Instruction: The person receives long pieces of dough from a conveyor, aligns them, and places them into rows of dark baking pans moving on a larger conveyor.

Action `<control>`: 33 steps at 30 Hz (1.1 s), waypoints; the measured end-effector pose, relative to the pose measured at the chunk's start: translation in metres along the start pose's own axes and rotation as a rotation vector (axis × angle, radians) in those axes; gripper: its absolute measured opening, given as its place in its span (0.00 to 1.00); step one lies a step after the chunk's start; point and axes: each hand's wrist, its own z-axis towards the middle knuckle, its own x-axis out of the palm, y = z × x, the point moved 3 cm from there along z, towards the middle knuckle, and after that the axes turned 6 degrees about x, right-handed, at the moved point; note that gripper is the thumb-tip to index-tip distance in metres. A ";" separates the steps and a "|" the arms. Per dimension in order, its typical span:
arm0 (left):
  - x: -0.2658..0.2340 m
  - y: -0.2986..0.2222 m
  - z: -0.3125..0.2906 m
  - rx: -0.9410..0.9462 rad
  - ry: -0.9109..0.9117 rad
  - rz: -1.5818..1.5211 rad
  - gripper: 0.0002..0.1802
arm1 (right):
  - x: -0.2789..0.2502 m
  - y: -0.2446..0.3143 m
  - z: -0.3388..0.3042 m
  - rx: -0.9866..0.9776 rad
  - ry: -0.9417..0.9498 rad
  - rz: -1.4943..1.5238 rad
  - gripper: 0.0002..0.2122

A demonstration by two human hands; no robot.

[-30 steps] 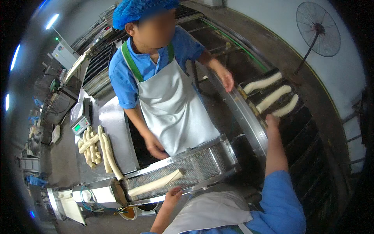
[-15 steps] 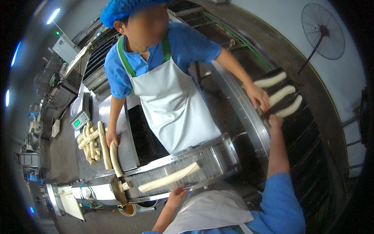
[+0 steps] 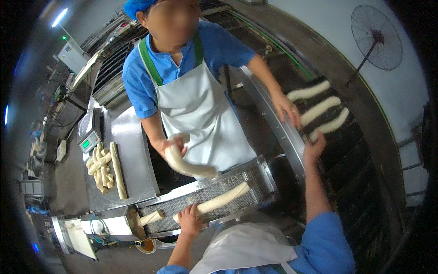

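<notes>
My left hand (image 3: pixel 189 221) is on the mesh conveyor (image 3: pixel 165 226), its fingers curled over the left end of a pale dough roll (image 3: pixel 223 199). A shorter dough piece (image 3: pixel 152 218) comes out of the machine to its left. My right hand (image 3: pixel 315 147) reaches to the dark slatted belt at the right, closed at the near end of a long dough strip (image 3: pixel 332 124). Two more dough strips (image 3: pixel 321 109) lie beyond it. Across from me a co-worker holds a bent dough roll (image 3: pixel 182 163) above the mesh conveyor; their other hand (image 3: pixel 286 111) is by the middle strip.
A steel table (image 3: pixel 134 166) at the left bears piled dough rolls (image 3: pixel 99 166), one separate roll (image 3: pixel 117 171) and a scale (image 3: pixel 90 139). A metal rail (image 3: pixel 278 128) edges the slatted belt (image 3: pixel 351 182). A standing fan (image 3: pixel 377 37) is at the far right.
My left hand has moved left onto the dough roll, which has travelled right along the mesh. The co-worker has lifted a roll off the table. More dough has emerged from the machine.
</notes>
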 end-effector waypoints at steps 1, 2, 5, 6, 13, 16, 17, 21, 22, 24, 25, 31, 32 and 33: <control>-0.005 -0.001 0.000 0.020 0.013 0.001 0.37 | -0.012 0.033 -0.035 0.033 0.109 0.088 0.26; -0.004 0.000 0.005 0.043 0.014 0.001 0.37 | -0.022 0.028 -0.056 -0.016 0.174 0.094 0.27; 0.007 0.010 0.011 0.070 -0.023 -0.023 0.37 | -0.039 0.023 -0.140 0.019 0.395 0.030 0.22; 0.008 0.010 0.013 0.106 -0.028 -0.037 0.36 | -0.041 0.007 -0.170 0.182 0.517 0.110 0.22; 0.006 -0.015 0.028 0.197 0.029 -0.072 0.34 | -0.052 -0.042 -0.296 0.424 0.804 0.272 0.16; 0.001 -0.029 0.040 0.231 0.085 -0.120 0.32 | -0.034 -0.043 -0.308 0.427 1.027 0.350 0.13; 0.004 -0.031 0.040 0.235 0.090 -0.119 0.32 | -0.028 -0.041 -0.312 0.424 1.178 0.378 0.12; 0.009 -0.052 0.050 -0.071 0.453 -0.746 0.29 | -0.019 0.023 -0.295 0.839 1.468 0.408 0.15; -0.006 -0.074 0.052 -0.174 0.567 -0.944 0.29 | -0.021 0.037 -0.294 1.103 1.450 0.391 0.16; -0.051 -0.123 0.047 -0.241 0.669 -1.045 0.29 | -0.017 0.049 -0.299 1.243 1.322 0.710 0.15; -0.052 -0.135 0.047 -0.078 0.693 -1.032 0.29 | -0.014 0.055 -0.298 1.358 1.187 1.014 0.15; -0.084 -0.175 0.035 0.238 0.694 -1.292 0.33 | -0.061 0.125 -0.230 1.419 0.969 1.149 0.09; -0.088 -0.176 0.034 0.239 0.706 -1.288 0.33 | -0.067 0.129 -0.220 1.345 0.997 1.195 0.11; -0.091 -0.176 0.035 0.251 0.701 -1.278 0.32 | -0.066 0.130 -0.210 1.234 0.973 1.241 0.12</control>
